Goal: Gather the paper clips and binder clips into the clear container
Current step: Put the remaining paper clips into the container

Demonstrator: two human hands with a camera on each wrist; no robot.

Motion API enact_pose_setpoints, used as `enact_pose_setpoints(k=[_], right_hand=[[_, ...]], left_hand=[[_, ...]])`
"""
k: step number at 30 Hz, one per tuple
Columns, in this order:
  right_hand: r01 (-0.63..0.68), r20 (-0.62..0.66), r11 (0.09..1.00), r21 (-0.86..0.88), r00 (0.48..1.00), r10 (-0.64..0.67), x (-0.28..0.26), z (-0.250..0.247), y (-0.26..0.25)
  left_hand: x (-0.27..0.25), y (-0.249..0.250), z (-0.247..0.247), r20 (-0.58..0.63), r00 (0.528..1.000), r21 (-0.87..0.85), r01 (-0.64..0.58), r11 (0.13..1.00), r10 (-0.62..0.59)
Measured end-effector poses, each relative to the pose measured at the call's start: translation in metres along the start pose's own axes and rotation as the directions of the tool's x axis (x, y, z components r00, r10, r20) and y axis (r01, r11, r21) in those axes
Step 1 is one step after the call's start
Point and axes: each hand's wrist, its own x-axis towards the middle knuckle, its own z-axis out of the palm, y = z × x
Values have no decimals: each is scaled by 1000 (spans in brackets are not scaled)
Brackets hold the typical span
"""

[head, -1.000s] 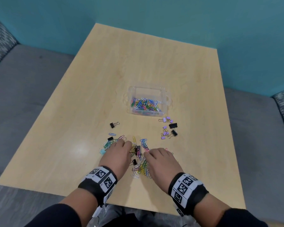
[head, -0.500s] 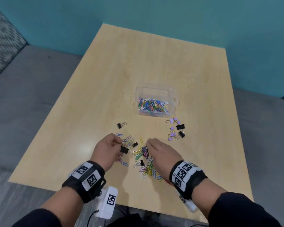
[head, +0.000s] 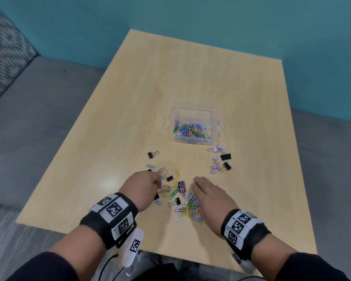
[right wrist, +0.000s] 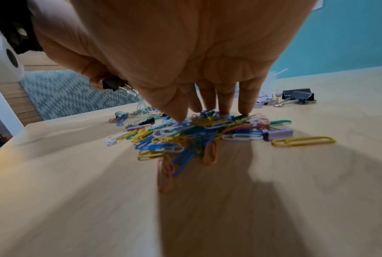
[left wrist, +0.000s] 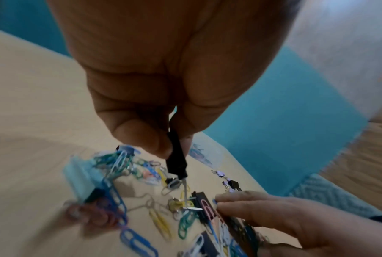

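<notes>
A wooden table (head: 190,82) holds a clear container (head: 193,123) near its centre, part-filled with coloured paper clips. Nearer the person than the container lies a loose pile of clips (head: 185,205), close to the table's near edge. The left hand (head: 142,189), left of the pile, pinches a black binder clip (left wrist: 176,157). The right hand (head: 209,196) lies over the pile, straight fingertips (right wrist: 244,106) touching it. Purple and black binder clips (head: 220,162) sit just right of the container's near side. Beyond the container the tabletop is bare.

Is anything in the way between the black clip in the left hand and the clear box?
No. The left hand pinches a black clip. Between it and the clear box only flat loose clips lie on the table, easy to pass over.
</notes>
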Motion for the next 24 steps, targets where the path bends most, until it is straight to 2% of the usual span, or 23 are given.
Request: enact_pose_setpoints(k=[2, 4, 9, 13, 17, 20, 24], right_hand=[[-14, -1, 1000, 4, 1000, 14, 0, -1, -1], [-8, -42, 1000, 5, 999, 8, 0, 3, -1], [-3, -131, 1000, -5, 991, 2, -1, 6, -1], [-11, -123, 1000, -17, 992, 9, -6, 9, 3], [5, -143, 1000, -2, 990, -5, -7, 4, -1], [41, -203, 999, 33, 979, -34, -6, -4, -9], [48, -256, 998, 44, 966, -35, -4, -9, -13]], left_hand=[[4, 3, -1, -11, 999, 146, -44, 988, 46], [5, 3, -1, -11, 999, 161, -40, 986, 42], [0, 1, -4, -63, 998, -85, -31, 996, 26], [-6, -6, -7, -71, 996, -314, 24, 949, -49], [-11, -3, -9, -21, 998, -341, 43, 939, -53], [-10, 1, -9, 12, 998, -472, 65, 879, -67], [-6, -3, -10, 6, 996, -548, 74, 833, -84]])
